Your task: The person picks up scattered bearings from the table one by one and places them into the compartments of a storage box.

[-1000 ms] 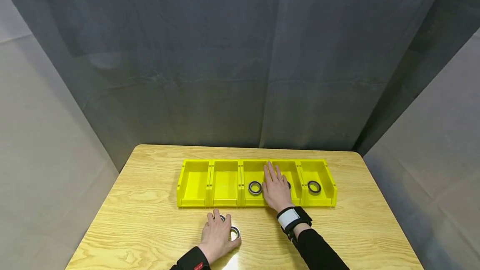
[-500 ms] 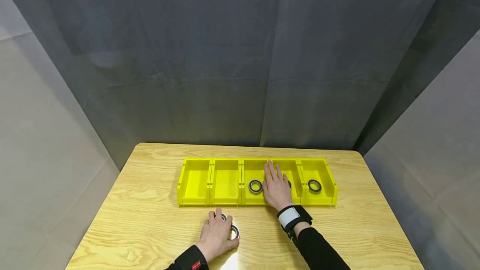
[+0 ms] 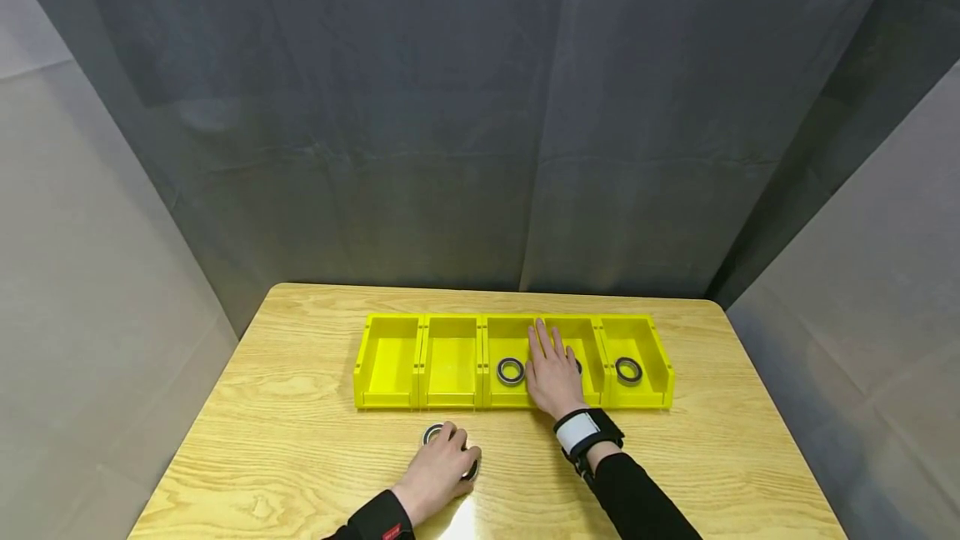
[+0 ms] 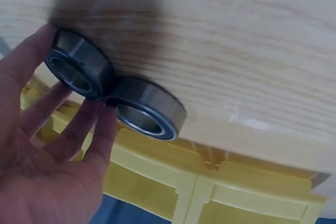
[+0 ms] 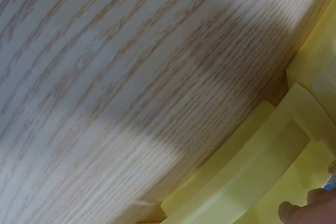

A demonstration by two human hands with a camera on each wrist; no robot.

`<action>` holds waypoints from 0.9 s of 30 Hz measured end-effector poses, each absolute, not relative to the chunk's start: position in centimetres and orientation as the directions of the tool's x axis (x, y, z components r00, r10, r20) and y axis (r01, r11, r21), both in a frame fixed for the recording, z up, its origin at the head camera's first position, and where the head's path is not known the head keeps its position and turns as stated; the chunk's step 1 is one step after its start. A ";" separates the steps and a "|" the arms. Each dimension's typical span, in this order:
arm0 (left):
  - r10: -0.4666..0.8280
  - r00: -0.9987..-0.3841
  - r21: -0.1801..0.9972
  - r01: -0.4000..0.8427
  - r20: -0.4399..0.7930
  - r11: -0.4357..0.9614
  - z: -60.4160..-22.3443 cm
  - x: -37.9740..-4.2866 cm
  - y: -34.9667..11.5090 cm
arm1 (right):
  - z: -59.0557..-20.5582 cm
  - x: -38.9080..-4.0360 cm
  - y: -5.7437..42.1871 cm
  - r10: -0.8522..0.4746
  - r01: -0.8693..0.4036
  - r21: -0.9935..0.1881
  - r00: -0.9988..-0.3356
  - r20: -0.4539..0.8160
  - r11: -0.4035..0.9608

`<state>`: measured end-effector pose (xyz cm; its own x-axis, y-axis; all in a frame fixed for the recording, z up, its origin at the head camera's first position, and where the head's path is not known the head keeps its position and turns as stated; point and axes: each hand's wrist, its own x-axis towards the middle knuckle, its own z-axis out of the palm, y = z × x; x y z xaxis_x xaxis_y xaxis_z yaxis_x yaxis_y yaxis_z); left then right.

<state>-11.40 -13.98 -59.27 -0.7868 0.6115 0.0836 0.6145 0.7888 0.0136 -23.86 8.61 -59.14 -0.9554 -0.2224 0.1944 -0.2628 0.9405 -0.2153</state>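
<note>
My left hand (image 3: 438, 473) pinches a ball bearing (image 4: 84, 56) between thumb and fingers, low over the wooden table. Right against it lies a second bearing (image 4: 155, 98), by my fingertips in the left wrist view. My right hand (image 3: 553, 377) lies with fingers extended over the divider between the third and fourth yellow bins (image 3: 452, 400). Beside it, one bearing (image 3: 511, 382) rests in the third bin. Part of another bearing (image 3: 579, 367) shows from behind this hand in the fourth bin. In the right wrist view, only a bit of the fingers (image 5: 310, 212) appears.
The bins stand in a joined row towards the table's (image 3: 300, 440) back edge. A bearing (image 3: 628, 382) sits in the rightmost bin; the two left bins show bare floors. Grey cloth (image 3: 375, 148) hangs behind, and pale panels (image 3: 885, 273) flank the sides.
My left hand's fingers have drawn back and curled from over the two bearings onto the right one, uncovering more of the left one. My right hand has stayed still.
</note>
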 end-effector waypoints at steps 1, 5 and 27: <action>0.615 -0.784 -0.003 0.617 0.084 0.787 -59.2 -11.4 -13.9 | -59.2 -23.9 8.6 -0.222 -0.262 -0.216 -0.956 0.193 0.940; 0.625 -0.773 -0.092 0.618 0.107 0.781 -59.2 -11.1 -13.5 | -59.4 -24.0 8.6 -0.221 -0.262 -0.218 -0.956 0.194 0.940; 0.528 -0.842 0.054 0.535 0.111 0.843 -59.2 -9.5 -12.2 | -59.1 -23.7 8.6 -0.210 -0.254 -0.238 -0.958 0.195 0.938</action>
<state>-9.54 -12.17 -59.19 -0.8423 0.5276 0.1105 0.5352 0.8430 0.0545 -23.75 8.58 -59.13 -0.9581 -0.2096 0.1952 -0.2536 0.9376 -0.2381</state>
